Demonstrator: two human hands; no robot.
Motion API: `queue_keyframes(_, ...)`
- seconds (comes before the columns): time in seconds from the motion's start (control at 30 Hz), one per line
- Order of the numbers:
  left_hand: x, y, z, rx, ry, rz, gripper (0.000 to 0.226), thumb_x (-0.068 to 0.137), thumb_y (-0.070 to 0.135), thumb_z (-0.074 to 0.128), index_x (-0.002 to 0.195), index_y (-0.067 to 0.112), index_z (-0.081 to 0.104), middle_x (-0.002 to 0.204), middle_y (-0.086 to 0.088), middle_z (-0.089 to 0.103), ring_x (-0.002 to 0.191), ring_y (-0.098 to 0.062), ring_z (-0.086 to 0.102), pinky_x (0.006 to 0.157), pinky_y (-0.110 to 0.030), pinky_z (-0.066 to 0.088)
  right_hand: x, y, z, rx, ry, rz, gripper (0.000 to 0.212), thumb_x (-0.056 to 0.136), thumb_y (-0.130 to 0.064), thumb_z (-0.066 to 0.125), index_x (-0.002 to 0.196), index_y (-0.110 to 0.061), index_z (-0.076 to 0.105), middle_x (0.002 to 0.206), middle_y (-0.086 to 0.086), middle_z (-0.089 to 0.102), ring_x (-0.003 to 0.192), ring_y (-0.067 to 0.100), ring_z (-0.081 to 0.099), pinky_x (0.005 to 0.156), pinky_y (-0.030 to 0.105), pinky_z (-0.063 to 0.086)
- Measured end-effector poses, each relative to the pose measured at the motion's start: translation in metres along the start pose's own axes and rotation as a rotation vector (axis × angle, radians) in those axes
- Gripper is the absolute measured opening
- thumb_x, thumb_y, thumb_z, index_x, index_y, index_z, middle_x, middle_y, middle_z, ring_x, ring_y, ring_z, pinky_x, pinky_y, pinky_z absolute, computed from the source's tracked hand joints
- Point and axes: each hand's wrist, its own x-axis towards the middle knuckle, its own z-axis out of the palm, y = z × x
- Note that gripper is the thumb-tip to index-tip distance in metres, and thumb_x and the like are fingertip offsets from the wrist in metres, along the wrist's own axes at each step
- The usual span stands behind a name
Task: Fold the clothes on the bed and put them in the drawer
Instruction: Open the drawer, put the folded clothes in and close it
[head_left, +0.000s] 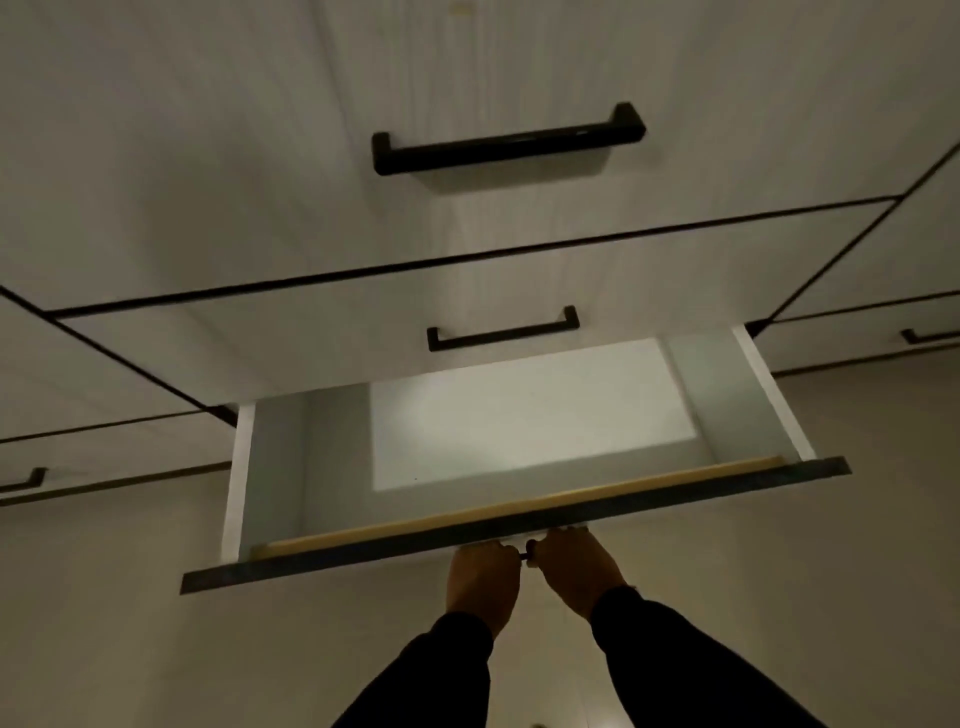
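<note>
A white drawer stands pulled out from the dresser, and its pale inside holds nothing that I can see. Its dark front edge runs across the lower middle of the head view. My left hand and my right hand sit side by side below that edge, fingers curled round the drawer's dark handle, of which only a short piece shows between them. Both arms wear black sleeves. No clothes and no bed are in view.
Above the open drawer are two closed white drawers with black bar handles. More closed drawers flank it at the left and right. Pale floor lies below the drawer front.
</note>
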Motion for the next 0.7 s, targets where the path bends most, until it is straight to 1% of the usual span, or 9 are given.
queue_keyframes(0.1, -0.031, 0.011, 0.002, -0.064, -0.036, -0.009, 0.018, 0.067, 0.027, 0.091, 0.071, 0.02, 0.076, 0.069, -0.001, 0.069, 0.065, -0.017, 0.069, 0.058, -0.028, 0.051, -0.024, -0.015, 0.019, 0.092, -0.016, 0.059, 0.033, 0.106, -0.022, 0.045, 0.13, -0.014, 0.066, 0.126, 0.012, 0.066, 0.12, 0.033, 0.059, 0.103, 0.041, 0.044)
queue_keyframes(0.13, -0.042, 0.014, 0.007, -0.014, -0.014, 0.009, 0.012, 0.075, 0.025, 0.086, 0.079, 0.019, 0.077, 0.077, -0.003, 0.071, 0.073, -0.019, 0.07, 0.066, -0.03, 0.054, -0.032, -0.02, 0.023, 0.126, -0.022, 0.086, 0.031, 0.105, -0.022, 0.048, 0.127, -0.014, 0.068, 0.123, 0.013, 0.067, 0.118, 0.034, 0.06, 0.1, 0.04, 0.045)
queue_keyframes(0.17, -0.052, 0.019, 0.013, 0.017, -0.047, 0.027, 0.009, 0.091, 0.022, 0.07, 0.095, 0.016, 0.075, 0.093, -0.006, 0.072, 0.089, -0.022, 0.07, 0.081, -0.032, 0.053, -0.041, -0.024, 0.027, 0.145, 0.001, 0.104, 0.026, 0.101, -0.022, 0.054, 0.12, -0.015, 0.071, 0.116, 0.014, 0.069, 0.111, 0.034, 0.064, 0.094, 0.038, 0.049)
queue_keyframes(0.23, -0.075, 0.025, 0.032, 0.084, -0.07, 0.08, 0.028, 0.105, 0.014, 0.041, 0.118, 0.011, 0.066, 0.118, -0.01, 0.067, 0.112, -0.029, 0.062, 0.099, -0.037, 0.045, -0.065, -0.038, 0.039, 0.176, 0.013, 0.131, 0.01, 0.079, -0.021, 0.081, 0.088, -0.018, 0.079, 0.082, 0.011, 0.072, 0.078, 0.03, 0.072, 0.067, 0.031, 0.056)
queue_keyframes(0.3, -0.088, 0.028, 0.042, 0.106, -0.082, 0.094, 0.031, 0.106, 0.012, 0.036, 0.121, 0.009, 0.063, 0.121, -0.011, 0.065, 0.114, -0.03, 0.061, 0.1, -0.038, 0.043, -0.077, -0.042, 0.063, 0.227, 0.054, 0.141, 0.02, 0.056, -0.021, 0.094, 0.067, -0.021, 0.077, 0.062, 0.005, 0.067, 0.056, 0.025, 0.069, 0.049, 0.026, 0.052)
queue_keyframes(0.37, -0.104, 0.034, 0.045, 0.137, -0.076, 0.117, 0.031, 0.106, 0.011, 0.034, 0.121, 0.009, 0.062, 0.121, -0.012, 0.064, 0.114, -0.031, 0.061, 0.099, -0.039, 0.044, -0.091, -0.048, 0.075, 0.254, 0.051, 0.128, 0.024, 0.052, -0.02, 0.096, 0.065, -0.02, 0.076, 0.059, 0.005, 0.066, 0.052, 0.024, 0.067, 0.045, 0.025, 0.05)
queue_keyframes(0.47, -0.124, 0.04, 0.059, 0.156, -0.11, 0.111, 0.031, 0.106, 0.011, 0.034, 0.121, 0.009, 0.06, 0.121, -0.012, 0.064, 0.113, -0.032, 0.061, 0.097, -0.039, 0.044, -0.106, -0.062, 0.09, 0.274, 0.109, 0.108, 0.039, 0.03, -0.031, 0.101, 0.052, -0.026, 0.07, 0.048, -0.002, 0.057, 0.039, 0.016, 0.057, 0.037, 0.019, 0.041)
queue_keyframes(0.57, -0.143, 0.05, 0.065, 0.157, -0.132, 0.107, 0.031, 0.105, 0.01, 0.035, 0.122, 0.009, 0.061, 0.122, -0.012, 0.064, 0.114, -0.032, 0.06, 0.096, -0.04, 0.045, -0.122, -0.071, 0.096, 0.322, 0.127, 0.136, 0.043, 0.024, -0.035, 0.102, 0.05, -0.027, 0.068, 0.046, -0.001, 0.055, 0.037, 0.016, 0.054, 0.035, 0.018, 0.038)
queue_keyframes(0.7, -0.159, 0.057, 0.071, 0.158, -0.133, 0.117, 0.031, 0.106, 0.011, 0.034, 0.12, 0.009, 0.061, 0.121, -0.013, 0.064, 0.112, -0.032, 0.061, 0.094, -0.04, 0.045, -0.14, -0.077, 0.107, 0.241, 0.119, 0.098, 0.045, 0.021, -0.035, 0.102, 0.048, -0.025, 0.068, 0.045, -0.001, 0.054, 0.036, 0.016, 0.054, 0.034, 0.017, 0.036)
